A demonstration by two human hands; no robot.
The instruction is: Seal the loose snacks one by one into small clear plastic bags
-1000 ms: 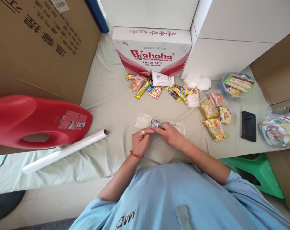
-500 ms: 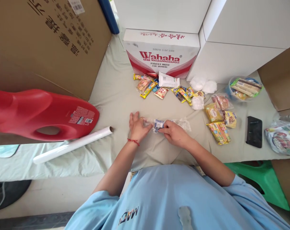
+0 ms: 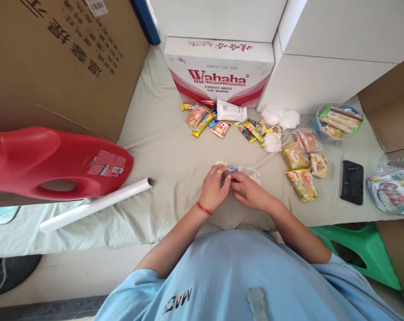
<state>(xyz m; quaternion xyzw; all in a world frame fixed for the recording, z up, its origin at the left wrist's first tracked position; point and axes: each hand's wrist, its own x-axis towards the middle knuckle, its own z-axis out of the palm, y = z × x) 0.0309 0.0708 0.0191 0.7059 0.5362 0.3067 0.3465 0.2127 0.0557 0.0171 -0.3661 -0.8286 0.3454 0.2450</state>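
left hand (image 3: 215, 186) and right hand (image 3: 250, 191) meet, fingertips pinching the blue packet (image 3: 233, 170) in clear film (image 3: 254, 173) on the worktop (image 3: 175, 156); two-sided hold presumably keeps loose film snug. snack packs (image 3: 302, 183) lie apart, apparently for elbow room.

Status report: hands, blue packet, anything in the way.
Left hand and right hand together at small blue-printed plastic packet, grip hidden. Packet mostly covered, crumpled transparent film beside it. No blockage seen; yellow rectangular snack packet apart, rightward.
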